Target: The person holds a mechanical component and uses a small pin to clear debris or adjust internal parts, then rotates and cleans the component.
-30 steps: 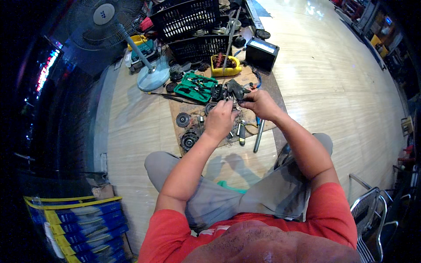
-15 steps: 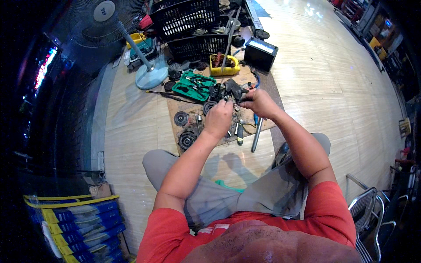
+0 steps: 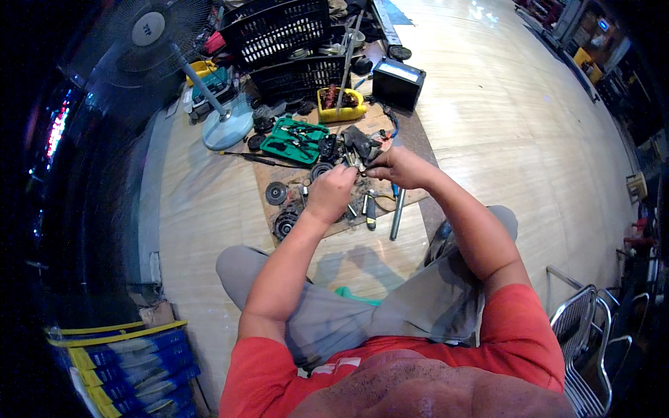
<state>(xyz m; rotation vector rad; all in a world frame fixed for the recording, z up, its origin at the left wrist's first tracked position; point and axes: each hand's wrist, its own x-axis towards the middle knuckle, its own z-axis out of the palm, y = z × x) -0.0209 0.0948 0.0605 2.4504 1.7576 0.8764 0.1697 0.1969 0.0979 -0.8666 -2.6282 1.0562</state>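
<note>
My left hand (image 3: 330, 193) and my right hand (image 3: 396, 167) meet above a brown board (image 3: 411, 196) on the floor. Both pinch a small dark metal part (image 3: 355, 164) between the fingertips; its shape is too small to make out. Just beyond the hands lies a black greasy housing (image 3: 359, 141). Under the left hand rest round black discs (image 3: 277, 192) and a gear-like wheel (image 3: 284, 223). A steel rod (image 3: 397, 214) and a dark-handled tool (image 3: 370, 212) lie below the right hand.
A green tool tray (image 3: 296, 139) lies beyond the board, with a yellow bin (image 3: 339, 106), a black battery box (image 3: 398, 83) and two black crates (image 3: 282, 31) behind. A pedestal fan (image 3: 164, 31) stands at left. Metal chairs (image 3: 592, 334) are at lower right, blue-yellow packs (image 3: 125, 362) at lower left.
Both hands have stayed together over the board, shifting slightly as the fingers work the small part. Nothing else has moved.
</note>
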